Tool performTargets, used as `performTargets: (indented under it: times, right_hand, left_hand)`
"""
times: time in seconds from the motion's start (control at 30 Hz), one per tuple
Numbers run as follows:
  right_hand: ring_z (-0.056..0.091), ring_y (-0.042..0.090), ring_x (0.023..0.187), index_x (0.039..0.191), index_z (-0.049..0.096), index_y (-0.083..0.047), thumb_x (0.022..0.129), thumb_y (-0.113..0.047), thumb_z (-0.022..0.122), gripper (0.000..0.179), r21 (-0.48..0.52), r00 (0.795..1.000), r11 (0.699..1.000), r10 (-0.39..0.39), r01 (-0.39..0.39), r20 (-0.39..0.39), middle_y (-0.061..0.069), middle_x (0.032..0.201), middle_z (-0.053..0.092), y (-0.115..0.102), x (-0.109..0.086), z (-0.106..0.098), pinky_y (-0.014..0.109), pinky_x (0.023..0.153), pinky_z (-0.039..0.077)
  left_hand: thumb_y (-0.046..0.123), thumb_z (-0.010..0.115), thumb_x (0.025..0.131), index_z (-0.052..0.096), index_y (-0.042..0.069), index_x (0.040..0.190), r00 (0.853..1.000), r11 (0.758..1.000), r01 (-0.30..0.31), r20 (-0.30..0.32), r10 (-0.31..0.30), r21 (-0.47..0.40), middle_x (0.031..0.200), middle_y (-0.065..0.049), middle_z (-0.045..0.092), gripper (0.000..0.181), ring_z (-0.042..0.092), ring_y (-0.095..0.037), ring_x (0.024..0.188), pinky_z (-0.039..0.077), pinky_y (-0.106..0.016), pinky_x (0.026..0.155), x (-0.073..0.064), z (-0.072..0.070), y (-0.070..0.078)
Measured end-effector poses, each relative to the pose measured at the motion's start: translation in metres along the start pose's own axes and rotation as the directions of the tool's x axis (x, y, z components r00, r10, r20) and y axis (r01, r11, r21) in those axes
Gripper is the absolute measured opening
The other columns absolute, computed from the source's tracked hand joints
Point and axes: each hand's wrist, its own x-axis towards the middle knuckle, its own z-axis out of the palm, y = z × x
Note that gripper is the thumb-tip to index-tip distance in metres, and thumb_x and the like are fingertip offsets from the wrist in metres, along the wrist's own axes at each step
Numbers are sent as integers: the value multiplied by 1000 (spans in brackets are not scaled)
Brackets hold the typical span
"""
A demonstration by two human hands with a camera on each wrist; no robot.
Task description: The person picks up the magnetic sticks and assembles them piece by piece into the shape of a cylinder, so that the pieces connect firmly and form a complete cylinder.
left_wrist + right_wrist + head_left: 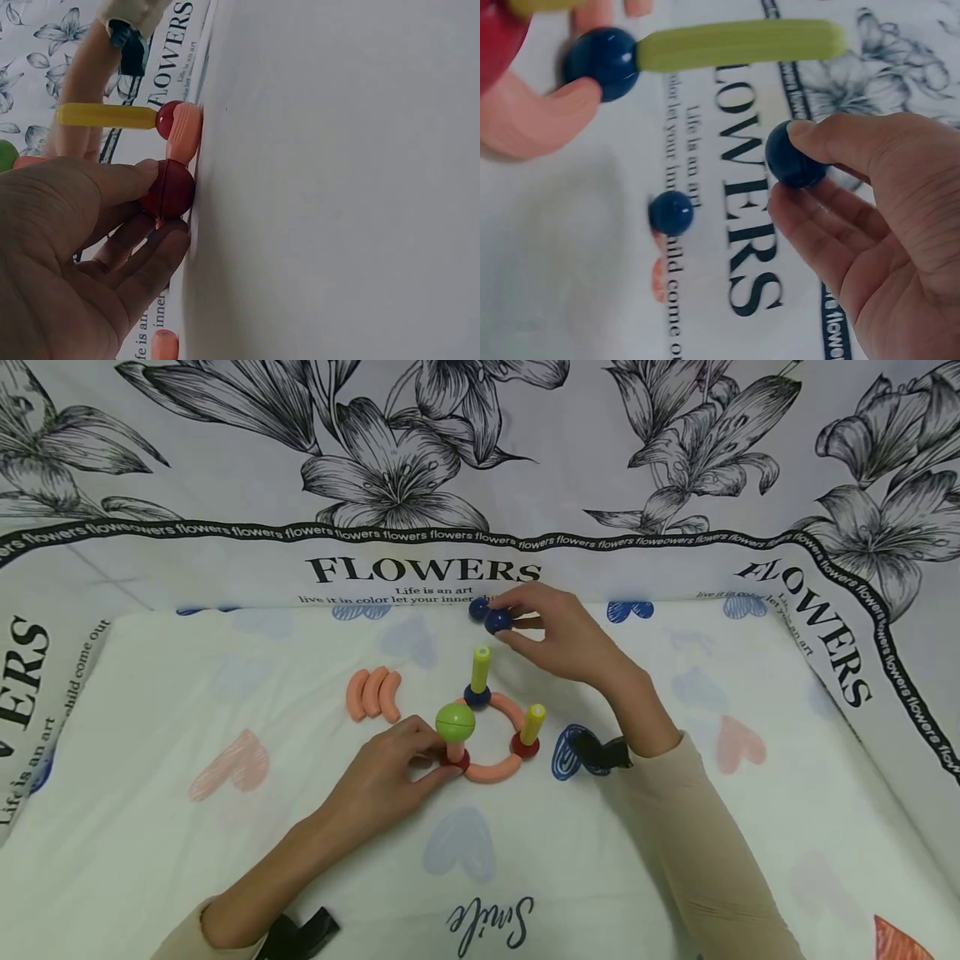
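With thumb and fingertips, my left hand [390,768] grips a red ball [171,191] at the left of a small ring of curved peach pieces [495,770]. From that ball rises a short peach stick topped by a green ball [455,722]. Another red ball [525,744] in the ring bears a yellow stick [533,722]; the ring's blue ball [477,697] bears a yellow-green stick [481,668]. Beyond the ring, my right hand [558,635] pinches a loose blue ball [795,156], raised above the cloth. A second loose blue ball [671,213] lies close by.
Left of the ring, three curved peach pieces [372,693] lie side by side. A white cloth [150,860] printed with hearts covers the surface, and a flower-patterned cloth [540,477] spreads behind it. Dark straps hang at both wrists.
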Motion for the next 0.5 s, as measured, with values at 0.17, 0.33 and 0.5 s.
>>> performTargets:
  times: [0.17, 0.33, 0.5]
  right_hand:
    - [71, 21, 121, 136, 67, -10, 97, -9, 77, 41, 32, 995, 997, -61, 64, -80, 7, 132, 68, -15, -16, -11, 39, 101, 61]
    - [69, 15, 122, 134, 68, -8, 95, -6, 78, 40, 76, 981, 986, -134, 146, -143, 6, 130, 69, -27, -23, -14, 33, 100, 60]
    - [68, 15, 123, 134, 68, -8, 95, -6, 79, 41, 73, 977, 979, -182, 191, -110, 6, 130, 69, -36, -27, -12, 32, 100, 60]
  left_hand:
    - [20, 89, 87, 79, 25, 100, 1000, 1000, 7, 0, -7, 12, 96, 8, 67, 17, 73, -4, 93, 63, -26, 87, 1, 0, 1]
    - [20, 89, 87, 79, 24, 101, 1000, 1000, 4, -10, -4, 14, 96, 8, 67, 18, 73, -4, 93, 63, -27, 86, 1, 0, 1]
    - [21, 90, 86, 80, 25, 101, 1000, 1000, 3, -16, -2, 23, 95, 9, 67, 19, 71, -3, 92, 62, -27, 86, 2, 1, 0]
